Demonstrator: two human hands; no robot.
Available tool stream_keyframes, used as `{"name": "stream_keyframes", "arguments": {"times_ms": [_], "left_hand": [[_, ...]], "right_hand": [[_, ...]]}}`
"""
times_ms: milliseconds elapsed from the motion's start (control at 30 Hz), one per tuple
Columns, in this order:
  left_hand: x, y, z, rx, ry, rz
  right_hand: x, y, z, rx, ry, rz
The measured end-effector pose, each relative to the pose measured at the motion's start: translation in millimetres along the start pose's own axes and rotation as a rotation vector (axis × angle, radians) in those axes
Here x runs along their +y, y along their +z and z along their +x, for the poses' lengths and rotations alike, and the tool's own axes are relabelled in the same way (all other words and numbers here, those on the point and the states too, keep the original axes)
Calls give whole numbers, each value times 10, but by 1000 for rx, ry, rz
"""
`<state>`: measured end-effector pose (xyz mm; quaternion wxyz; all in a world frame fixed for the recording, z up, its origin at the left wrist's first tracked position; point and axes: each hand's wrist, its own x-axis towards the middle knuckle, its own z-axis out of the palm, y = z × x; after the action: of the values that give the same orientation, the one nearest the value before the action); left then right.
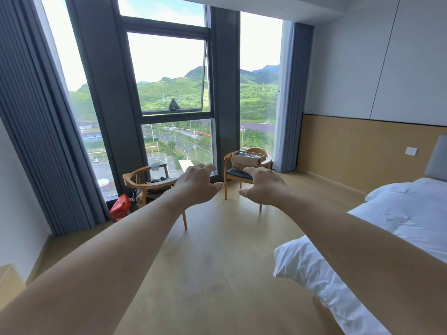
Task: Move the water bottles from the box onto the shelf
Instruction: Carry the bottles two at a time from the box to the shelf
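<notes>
Both grips empty: left hand (197, 183) and right hand (262, 187) extended over the floor (217, 262), fingers loosely curled, touching nothing. Bed (399, 213) at right. Farther off, open cardboard box (244, 162) on a wooden chair (242, 176) by the window (169, 93); contents indistinct.

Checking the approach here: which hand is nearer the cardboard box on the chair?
Right. The right hand is held out just below the cardboard box in the head view; the left hand is off to the box's left. Neither touches it.
</notes>
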<state>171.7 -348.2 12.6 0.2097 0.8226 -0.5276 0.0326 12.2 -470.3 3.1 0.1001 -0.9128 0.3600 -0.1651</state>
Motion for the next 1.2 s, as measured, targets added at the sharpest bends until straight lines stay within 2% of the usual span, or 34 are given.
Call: {"name": "stream_keyframes", "arguments": {"times_ms": [167,400,633,933,1200], "left_hand": [[-419,226,819,0,29,3],[-1190,336,2377,2,68,1],[-1649,504,3775,-4,131,-31],[-2029,1217,5339,-51,138,-24],[-2022,1776,7274,-42,141,-7]], "right_hand": [[46,295,878,3,17,-11],[-28,564,2448,48,46,-20],[48,796,3798,76,74,-11],[661,1387,5363,53,123,7],[1524,1495,7194,48,116,15]]}}
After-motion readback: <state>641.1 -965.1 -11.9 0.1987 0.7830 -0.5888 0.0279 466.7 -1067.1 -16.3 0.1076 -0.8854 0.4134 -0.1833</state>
